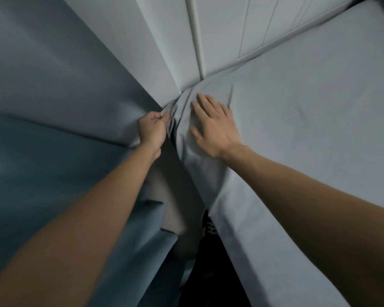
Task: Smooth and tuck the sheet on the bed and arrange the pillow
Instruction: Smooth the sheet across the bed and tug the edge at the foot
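Corner tuck | left hand (152,129) pinches bunched sheet (297,120) edge at the bed's head corner | right hand (215,125) flat, fingers spread, pressing the folds | risk: hard tug drags wrinkles back or slips pinch | pillow unseen

A pale grey cotton sheet (297,134) covers the bed from centre out toward three o'clock, bunched into folds at its corner. The left hand (153,129) pinches those folds at nine o'clock of the right hand (215,127), which presses flat, fingers spread, on the sheet. A white panelled headboard (220,36) stands at twelve o'clock.
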Demonstrator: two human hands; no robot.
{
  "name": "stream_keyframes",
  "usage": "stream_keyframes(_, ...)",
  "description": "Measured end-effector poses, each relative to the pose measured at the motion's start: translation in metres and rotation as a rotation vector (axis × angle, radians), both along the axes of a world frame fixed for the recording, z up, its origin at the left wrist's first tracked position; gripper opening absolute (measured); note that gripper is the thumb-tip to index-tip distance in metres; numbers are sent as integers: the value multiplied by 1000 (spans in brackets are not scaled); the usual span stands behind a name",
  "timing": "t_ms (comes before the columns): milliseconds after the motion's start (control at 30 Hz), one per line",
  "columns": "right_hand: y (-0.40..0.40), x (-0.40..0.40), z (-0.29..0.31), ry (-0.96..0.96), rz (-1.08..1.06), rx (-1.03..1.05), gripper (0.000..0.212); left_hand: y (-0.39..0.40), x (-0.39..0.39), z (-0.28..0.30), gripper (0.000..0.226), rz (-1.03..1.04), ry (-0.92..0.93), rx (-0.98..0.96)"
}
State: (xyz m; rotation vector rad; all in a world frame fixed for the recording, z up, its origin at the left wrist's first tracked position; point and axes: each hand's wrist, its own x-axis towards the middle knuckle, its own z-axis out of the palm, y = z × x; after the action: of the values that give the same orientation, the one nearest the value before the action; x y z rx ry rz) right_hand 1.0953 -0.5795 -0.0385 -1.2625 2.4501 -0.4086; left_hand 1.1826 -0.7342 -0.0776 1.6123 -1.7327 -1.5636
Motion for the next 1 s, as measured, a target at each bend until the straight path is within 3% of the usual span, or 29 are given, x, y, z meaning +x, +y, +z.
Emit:
stream_keyframes(167,-28,2,-1,54,27,17,69,-8,10,-32,39,54,-140,-54)
stream_keyframes(367,-34,-4,-4,108,56,31,72,-31,-3,-53,44,-20,-295,-179)
stream_keyframes(467,-28,-9,-7,136,15,38,74,-34,-11,-64,34,6,-301,-104)
stream_keyframes(567,-25,-14,-9,129,10,53,77,-34,-14,-64,10,186,-226,-6)
stream_keyframes(633,-25,-15,-10,117,23,53,78,-31,-4,-58,22,280,-184,31)
stream_keyframes(733,-29,-12,-8,108,6,47,77,-11,27,-46,29,26,-116,-158)
stream_keyframes(833,-32,-8,-6,95,-11,48,76,9,37,-41,20,-257,24,-225)
stream_keyframes(1000,-33,-8,-6,113,-8,46,75,2,26,-38,17,-375,-132,-473)
